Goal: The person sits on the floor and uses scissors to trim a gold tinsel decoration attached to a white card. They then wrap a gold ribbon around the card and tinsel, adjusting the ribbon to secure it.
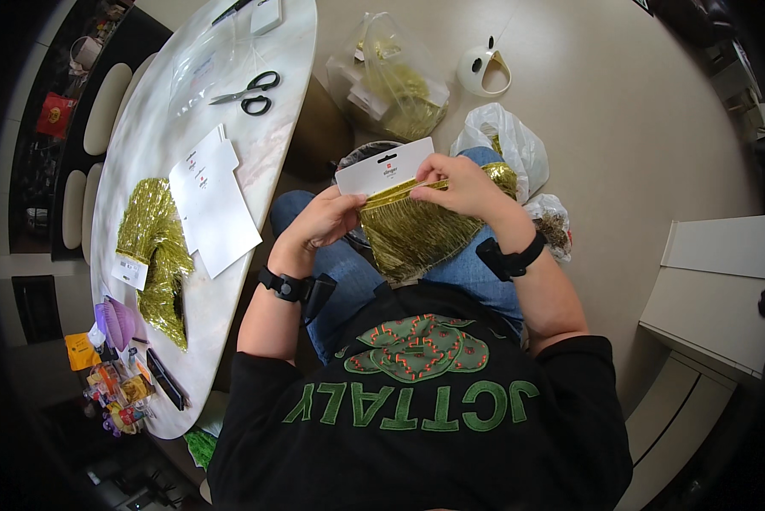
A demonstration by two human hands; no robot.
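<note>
Across my lap lies a gold tinsel fringe garland (414, 239) with a white header card (389, 167) along its upper band. My left hand (332, 216) pinches the left end of that band and the card's lower corner. On the band's right part, my right hand (462, 185) grips between thumb and fingers; more gold fringe passes behind it over my knee. On the marble table to the left, another gold fringe bundle (156, 236) with a small white tag lies beside stacked white cards (213, 204). Black-handled scissors (248, 94) rest farther up the table.
A clear plastic bag (389, 83) of gold fringe stands on the floor ahead, near a white plastic bag (516, 144) and a white hollow object (485, 71). A bin (370, 151) sits between my knees. Small packets (120, 389) crowd the table's near end.
</note>
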